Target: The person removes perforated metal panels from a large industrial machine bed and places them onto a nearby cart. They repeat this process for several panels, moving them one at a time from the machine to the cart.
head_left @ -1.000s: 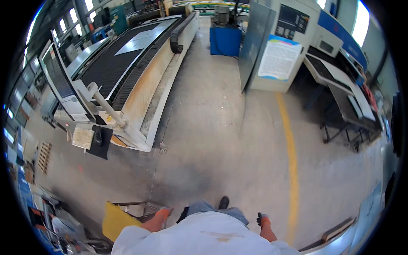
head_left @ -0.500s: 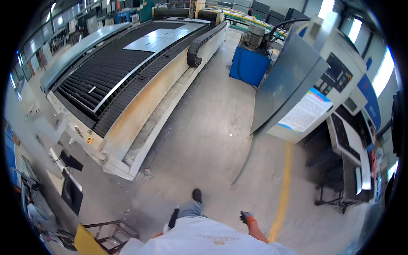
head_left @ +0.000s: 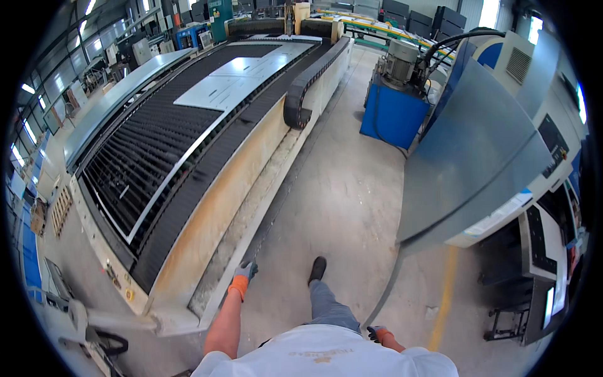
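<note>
A slatted cutting bed [head_left: 207,248] stands leftmost, with a pale slotted metal sheet [head_left: 235,81] lying flat on it. Just beside the bed's near side hangs the gloved left hand [head_left: 245,275], fingers loosely extended, nothing visibly held. Right of the bed, a black shoe [head_left: 318,269] is set forward; the step looks like walking alongside, and another stride calls for keeping both hands clear of edges. Farther right of the bed, the gloved right hand [head_left: 379,333] shows too small to tell whether its fingers curl. Opposite the bed stand a blue-based motor unit [head_left: 392,116] and a large grey panel [head_left: 468,147].
</note>
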The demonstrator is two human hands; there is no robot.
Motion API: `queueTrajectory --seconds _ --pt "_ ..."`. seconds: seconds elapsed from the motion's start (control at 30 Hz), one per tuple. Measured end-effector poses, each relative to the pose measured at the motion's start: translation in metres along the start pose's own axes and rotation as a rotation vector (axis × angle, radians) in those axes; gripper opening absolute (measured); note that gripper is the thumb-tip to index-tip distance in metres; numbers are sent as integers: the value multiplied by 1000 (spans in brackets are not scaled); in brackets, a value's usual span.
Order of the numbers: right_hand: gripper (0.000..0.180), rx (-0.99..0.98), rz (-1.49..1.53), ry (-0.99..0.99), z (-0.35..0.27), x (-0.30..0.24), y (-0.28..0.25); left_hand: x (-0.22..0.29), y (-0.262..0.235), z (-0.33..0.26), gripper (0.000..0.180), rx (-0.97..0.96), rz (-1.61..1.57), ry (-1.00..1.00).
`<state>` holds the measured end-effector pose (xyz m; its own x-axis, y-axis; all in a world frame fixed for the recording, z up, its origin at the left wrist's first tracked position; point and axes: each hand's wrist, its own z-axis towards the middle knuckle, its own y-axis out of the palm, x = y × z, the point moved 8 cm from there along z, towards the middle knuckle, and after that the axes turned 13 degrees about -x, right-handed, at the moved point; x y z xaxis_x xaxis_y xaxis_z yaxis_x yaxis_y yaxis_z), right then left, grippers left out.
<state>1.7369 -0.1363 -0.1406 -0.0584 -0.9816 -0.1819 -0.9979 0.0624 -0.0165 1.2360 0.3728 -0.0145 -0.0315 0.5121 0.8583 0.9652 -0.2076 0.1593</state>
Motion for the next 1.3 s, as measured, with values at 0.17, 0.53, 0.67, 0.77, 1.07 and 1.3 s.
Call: queueTrajectory --seconds 0.17,0.53,0.67,0.77,1.07,1.3 --pt "47 -41 -168 -106 71 -273 -60 14 -12 140 26 -15 22 -352" --pt "42 3 -19 -540 52 -833 -146 227 -35 394 33 312 -383 -123" --pt "43 78 -77 -428 111 -911 -184 360 -59 557 32 315 -370 132" --pt "46 74 -179 -175 158 -939 -198 478 -128 672 26 450 -317 608" --pt "42 203 239 -162 101 -1098 -226 644 -249 909 52 944 438 -55" --pt "46 24 3 -82 126 -1236 -221 652 -284 989 60 761 694 -416"
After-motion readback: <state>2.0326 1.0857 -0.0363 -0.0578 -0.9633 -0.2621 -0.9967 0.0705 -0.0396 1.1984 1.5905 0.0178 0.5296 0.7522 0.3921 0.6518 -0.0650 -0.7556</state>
